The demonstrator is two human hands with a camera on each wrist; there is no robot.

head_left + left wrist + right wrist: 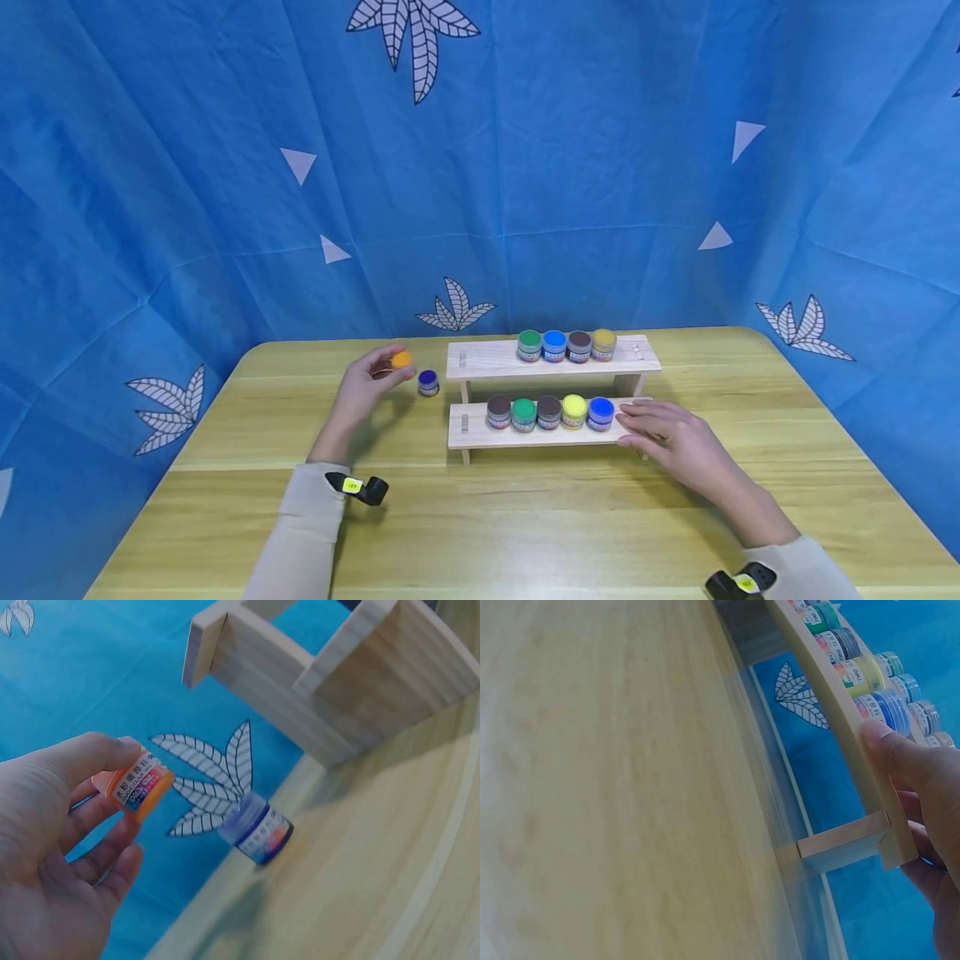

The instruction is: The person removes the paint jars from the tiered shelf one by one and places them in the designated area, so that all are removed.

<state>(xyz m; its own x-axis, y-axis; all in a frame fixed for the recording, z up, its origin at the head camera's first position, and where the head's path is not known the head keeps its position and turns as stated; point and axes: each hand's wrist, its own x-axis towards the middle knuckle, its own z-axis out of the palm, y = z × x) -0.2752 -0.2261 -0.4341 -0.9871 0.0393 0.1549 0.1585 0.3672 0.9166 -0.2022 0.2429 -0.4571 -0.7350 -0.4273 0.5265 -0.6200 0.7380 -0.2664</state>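
Observation:
My left hand [369,385] pinches a small orange paint jar [141,784] between thumb and fingers, above the table's left side. Close by, a dark blue paint jar [428,383] stands on the table, left of a two-tier wooden stand [480,360]. At the right end of the lower tier is my right hand [678,440], its fingers loosely bent beside a blue paint jar [600,414]. In the right wrist view its thumb [881,735] lies at the tier's front edge by that jar; whether it touches the jar is hard to tell.
On the lower tier, a yellow jar [574,412], a green jar [524,415] and two dark jars stand in a row with the blue one. The upper tier bears green, blue, dark and ochre jars [603,344]. A blue cloth [570,167] hangs behind the wooden table [525,525].

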